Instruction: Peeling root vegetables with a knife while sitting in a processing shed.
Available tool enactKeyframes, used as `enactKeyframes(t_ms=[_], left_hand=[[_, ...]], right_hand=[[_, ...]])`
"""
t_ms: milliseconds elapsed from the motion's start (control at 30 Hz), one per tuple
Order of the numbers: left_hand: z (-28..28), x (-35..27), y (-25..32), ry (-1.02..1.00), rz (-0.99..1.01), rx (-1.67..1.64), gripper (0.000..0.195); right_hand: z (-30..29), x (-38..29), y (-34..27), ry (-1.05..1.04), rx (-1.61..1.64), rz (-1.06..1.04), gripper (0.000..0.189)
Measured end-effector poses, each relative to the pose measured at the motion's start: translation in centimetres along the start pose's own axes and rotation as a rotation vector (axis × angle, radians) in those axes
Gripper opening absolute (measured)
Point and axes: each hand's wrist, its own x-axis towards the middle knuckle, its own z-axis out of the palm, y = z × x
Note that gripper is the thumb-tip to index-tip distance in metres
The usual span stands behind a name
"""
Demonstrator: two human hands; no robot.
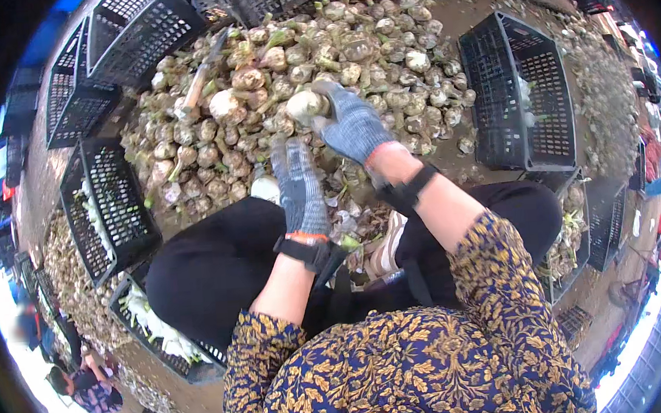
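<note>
Grey knit gloves cover both hands. My right hand (351,120) grips a garlic bulb (306,107) between thumb and fingers, above a broad heap of garlic bulbs (298,55). To its left, my left hand (301,185) points forward, its fingers extended close together; its palm side is hidden, so whether it holds anything is unclear. Close beside its fingers lies a white rounded thing (265,189), partly hidden by my knee. A knife with a wooden handle (197,87) rests on the heap at the upper left. Loose papery skins (354,219) lie between my legs.
Black plastic crates stand at the right (491,94), upper left (144,42) and left (117,202). Another crate, by my left knee, holds trimmed white bulbs (153,325). More garlic lies on the floor at far left (73,267) and far right (602,93). Other people sit at lower left.
</note>
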Motion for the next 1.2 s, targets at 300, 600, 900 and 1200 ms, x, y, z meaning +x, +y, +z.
enactKeyframes(t_ms=[300,600,900,1200], left_hand=[[-0.5,0.2,-1.2,-0.298,0.258,0.020,0.035],[-0.1,-3.0,0.9,-0.498,0.598,0.279,0.038],[-0.4,-2.9,0.7,-0.513,0.585,0.289,0.035],[-0.3,-1.5,-0.8,-0.506,0.028,-0.046,0.035]], right_hand=[[-4.9,-10.4,-2.1,0.013,0.718,0.324,0.028],[-5.8,-11.9,-1.8,-0.073,0.956,0.465,0.027],[-5.8,-12.4,-1.0,-0.059,0.846,0.224,0.024],[-4.9,-12.6,-1.3,0.138,0.668,0.293,0.021]])
